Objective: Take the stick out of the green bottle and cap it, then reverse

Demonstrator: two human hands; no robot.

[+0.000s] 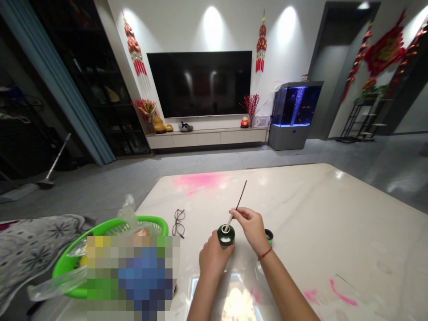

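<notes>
My left hand [216, 254] is wrapped round a small dark green bottle [226, 240] that stands on the table with its white-rimmed mouth uncovered. Between the fingertips of my right hand [249, 225] is a thin stick [241, 194], dark on top and pale and thicker lower down. It slants upward to the right, and its lower end reaches the bottle's mouth; how deep it goes is hidden. Beside my right wrist lies a round dark green cap [269, 236], partly covered by the wrist.
A pale glossy table [334, 214] bears pink smears [200, 180] at its far edge and right front. Folded eyeglasses [179, 223] lie left of the bottle. A green basket [60, 267] with plastic bags stands at the left, partly pixelated. Beyond are a television [200, 84] and a fish tank [296, 107].
</notes>
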